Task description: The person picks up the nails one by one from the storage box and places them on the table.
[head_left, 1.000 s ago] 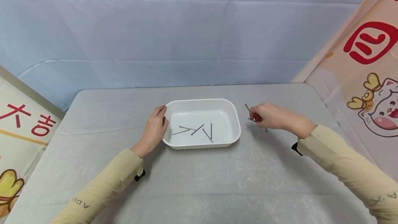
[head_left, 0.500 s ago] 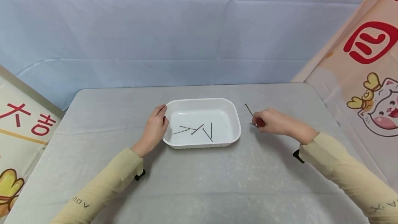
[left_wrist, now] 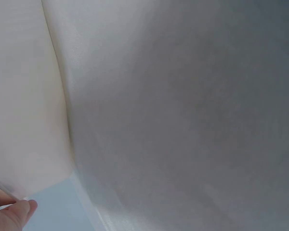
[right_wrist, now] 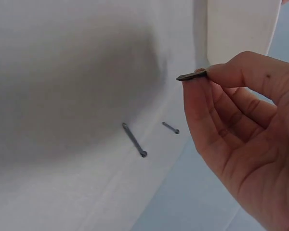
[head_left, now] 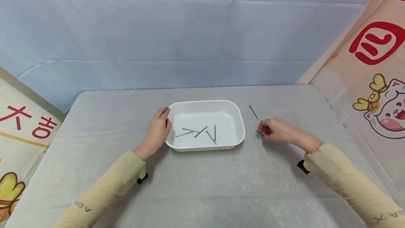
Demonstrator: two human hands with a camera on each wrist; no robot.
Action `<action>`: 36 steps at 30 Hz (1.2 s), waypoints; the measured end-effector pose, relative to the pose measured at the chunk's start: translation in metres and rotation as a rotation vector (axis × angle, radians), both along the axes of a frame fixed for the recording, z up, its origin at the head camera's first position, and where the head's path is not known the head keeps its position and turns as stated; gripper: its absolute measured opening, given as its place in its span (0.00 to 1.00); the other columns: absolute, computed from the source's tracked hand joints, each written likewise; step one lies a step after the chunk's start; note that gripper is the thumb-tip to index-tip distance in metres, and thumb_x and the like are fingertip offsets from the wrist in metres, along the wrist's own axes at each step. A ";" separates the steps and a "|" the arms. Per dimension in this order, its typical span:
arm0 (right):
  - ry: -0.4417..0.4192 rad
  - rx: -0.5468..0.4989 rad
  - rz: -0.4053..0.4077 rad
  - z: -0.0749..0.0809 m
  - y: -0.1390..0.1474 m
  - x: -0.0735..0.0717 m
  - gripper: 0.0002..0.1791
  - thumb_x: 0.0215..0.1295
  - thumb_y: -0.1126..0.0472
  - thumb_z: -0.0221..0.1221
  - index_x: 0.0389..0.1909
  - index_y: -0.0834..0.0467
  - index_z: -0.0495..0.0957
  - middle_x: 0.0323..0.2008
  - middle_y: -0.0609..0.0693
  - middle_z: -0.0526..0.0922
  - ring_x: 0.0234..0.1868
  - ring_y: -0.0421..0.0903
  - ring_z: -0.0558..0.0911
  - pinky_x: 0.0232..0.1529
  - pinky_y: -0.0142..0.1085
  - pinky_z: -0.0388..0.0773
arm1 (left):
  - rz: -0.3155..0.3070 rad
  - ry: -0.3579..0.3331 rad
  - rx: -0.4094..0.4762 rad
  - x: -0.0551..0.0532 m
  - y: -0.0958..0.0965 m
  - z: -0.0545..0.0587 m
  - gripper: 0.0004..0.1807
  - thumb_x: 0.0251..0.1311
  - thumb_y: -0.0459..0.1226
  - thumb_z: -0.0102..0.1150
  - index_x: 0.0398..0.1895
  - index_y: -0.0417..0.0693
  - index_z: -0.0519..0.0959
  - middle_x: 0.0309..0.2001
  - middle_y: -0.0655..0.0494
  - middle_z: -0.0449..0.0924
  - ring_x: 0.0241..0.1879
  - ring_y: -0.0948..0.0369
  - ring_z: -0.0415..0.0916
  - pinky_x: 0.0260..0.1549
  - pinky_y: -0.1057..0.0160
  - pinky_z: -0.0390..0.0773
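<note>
A white plastic tray (head_left: 205, 144) sits mid-table with several nails (head_left: 211, 137) scattered over its floor. My left hand (head_left: 156, 133) grips the tray's left rim; in the left wrist view its fingertips (left_wrist: 21, 209) show at the edge. To the right of the tray, my right hand (head_left: 276, 129) pinches a nail (right_wrist: 190, 76) between thumb and forefinger, its point sticking out toward the wrist side. Beyond that hand a brass-toned nail (head_left: 253, 112) lies on the table. The right wrist view has two nails lying loose, a nearer one (right_wrist: 134, 139) and a farther one (right_wrist: 170, 127).
A grey cloth covers the table (head_left: 202, 182). Behind it hangs a pale blue cloth backdrop (head_left: 190, 38). Printed banners with red characters stand at the left (head_left: 28, 122) and right (head_left: 367, 66) sides.
My right hand has moved a little toward me and to the right with the pinched nail, away from the brass-toned nail, which now shows whole. Left hand and tray have stayed put.
</note>
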State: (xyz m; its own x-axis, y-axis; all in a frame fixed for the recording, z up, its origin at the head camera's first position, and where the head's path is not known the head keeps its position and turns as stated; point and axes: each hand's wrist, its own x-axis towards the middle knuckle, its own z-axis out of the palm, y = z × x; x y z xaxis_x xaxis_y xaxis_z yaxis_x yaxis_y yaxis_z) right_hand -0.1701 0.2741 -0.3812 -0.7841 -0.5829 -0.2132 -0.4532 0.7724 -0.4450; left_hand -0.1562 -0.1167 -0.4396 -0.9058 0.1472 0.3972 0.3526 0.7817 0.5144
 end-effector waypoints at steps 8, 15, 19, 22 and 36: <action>0.009 -0.017 -0.007 -0.012 0.007 0.000 0.06 0.47 0.73 0.57 0.28 0.63 0.76 0.22 0.45 0.75 0.24 0.37 0.72 0.22 0.30 0.71 | 0.013 0.000 -0.009 -0.001 0.000 0.000 0.21 0.58 0.25 0.46 0.56 0.25 0.67 0.56 0.36 0.67 0.55 0.46 0.68 0.48 0.54 0.74; -0.024 -0.016 -0.026 -0.019 0.012 0.000 0.06 0.48 0.73 0.56 0.29 0.63 0.76 0.22 0.44 0.75 0.23 0.37 0.71 0.22 0.30 0.71 | 0.015 -0.018 -0.009 -0.001 0.001 0.001 0.21 0.58 0.25 0.47 0.56 0.25 0.67 0.56 0.36 0.67 0.55 0.46 0.68 0.49 0.54 0.73; -0.044 -0.011 -0.046 -0.022 0.014 0.000 0.05 0.50 0.72 0.56 0.29 0.63 0.76 0.21 0.44 0.74 0.22 0.37 0.70 0.22 0.30 0.70 | 0.013 -0.015 -0.007 -0.001 0.001 0.001 0.21 0.58 0.25 0.46 0.56 0.25 0.67 0.56 0.36 0.67 0.55 0.47 0.68 0.49 0.54 0.73; -0.058 -0.011 -0.059 -0.024 0.015 0.000 0.05 0.50 0.72 0.56 0.29 0.63 0.76 0.21 0.44 0.73 0.22 0.37 0.70 0.21 0.29 0.69 | 0.012 -0.012 -0.008 -0.001 0.001 0.001 0.21 0.57 0.24 0.47 0.56 0.25 0.67 0.56 0.36 0.67 0.55 0.47 0.68 0.49 0.54 0.73; -0.090 -0.023 -0.117 -0.033 0.017 -0.001 0.05 0.49 0.73 0.55 0.29 0.64 0.75 0.20 0.45 0.72 0.20 0.39 0.69 0.20 0.29 0.66 | 0.006 0.000 0.005 -0.001 0.001 0.000 0.21 0.57 0.24 0.47 0.55 0.25 0.68 0.55 0.36 0.68 0.55 0.46 0.68 0.49 0.54 0.73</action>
State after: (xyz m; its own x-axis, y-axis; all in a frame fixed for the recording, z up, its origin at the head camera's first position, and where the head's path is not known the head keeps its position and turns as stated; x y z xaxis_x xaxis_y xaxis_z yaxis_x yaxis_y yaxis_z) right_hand -0.1710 0.2907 -0.4142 -0.8253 -0.4944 -0.2729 -0.3184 0.8065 -0.4982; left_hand -0.1575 -0.1162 -0.4394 -0.9068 0.1400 0.3977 0.3480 0.7811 0.5185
